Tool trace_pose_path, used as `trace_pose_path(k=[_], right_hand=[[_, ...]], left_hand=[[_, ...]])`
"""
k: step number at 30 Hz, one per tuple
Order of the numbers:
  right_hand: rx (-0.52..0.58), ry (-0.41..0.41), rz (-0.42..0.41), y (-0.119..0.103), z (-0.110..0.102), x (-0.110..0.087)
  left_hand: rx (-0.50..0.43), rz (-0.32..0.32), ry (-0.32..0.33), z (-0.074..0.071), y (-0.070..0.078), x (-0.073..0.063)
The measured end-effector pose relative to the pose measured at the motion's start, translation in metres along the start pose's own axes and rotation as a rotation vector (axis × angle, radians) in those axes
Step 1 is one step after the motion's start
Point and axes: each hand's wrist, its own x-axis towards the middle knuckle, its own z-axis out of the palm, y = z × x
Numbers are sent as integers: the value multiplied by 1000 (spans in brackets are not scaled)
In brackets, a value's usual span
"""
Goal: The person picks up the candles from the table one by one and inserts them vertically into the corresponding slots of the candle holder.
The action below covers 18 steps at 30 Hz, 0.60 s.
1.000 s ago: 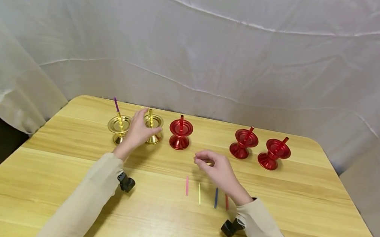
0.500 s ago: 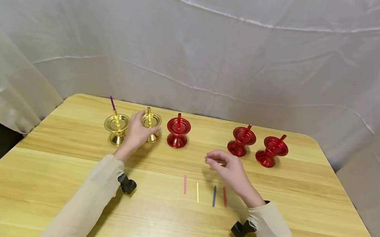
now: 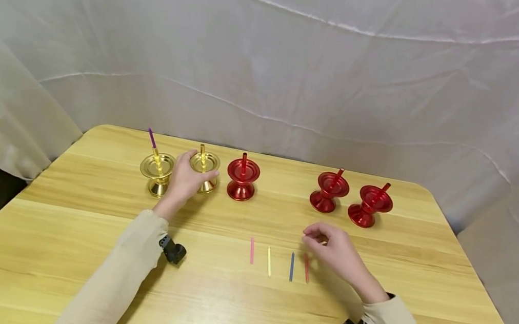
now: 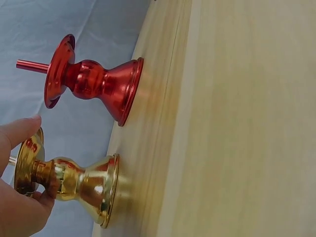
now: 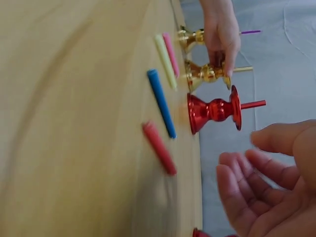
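My left hand (image 3: 185, 180) grips a gold candle holder (image 4: 69, 177) by its dish, thumb on the rim and fingertips curled beneath, while the base stands on the table. Its upright tube holds no candle. Left of that hand, a second gold candle holder (image 3: 151, 168) carries a purple candle (image 3: 152, 138). My right hand (image 3: 337, 251) hovers above the table with loosely bent fingers and nothing between them. Just left of it lie four thin candles in a row: red (image 5: 159, 148), blue (image 5: 161, 102), yellow (image 5: 166, 61) and pink (image 5: 171, 55).
Along the back of the wooden table (image 3: 211, 291) stand red candle holders: one (image 3: 240, 188) beside the held gold one, and two (image 3: 323, 201) farther right. A pale cloth (image 3: 267, 70) hangs behind the far edge. Black wrist cameras (image 3: 173, 250) sit on both sleeves.
My right hand has moved right and back toward me, away from the middle and past the candle row. My left hand has stayed at the gold candle holder. The view has shifted slightly.
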Motion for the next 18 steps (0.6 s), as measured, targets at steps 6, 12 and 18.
trace_pose_path(k=[6, 12, 18], right_hand=[[-13, -50, 127, 9, -3, -16], [-27, -64, 205, 10, 3, -26], [-138, -65, 268, 6, 9, -23]], left_hand=[[7, -5, -6, 0, 2, 0], [6, -2, 2, 0, 2, -1], [3, 6, 11, 1, 2, -3]])
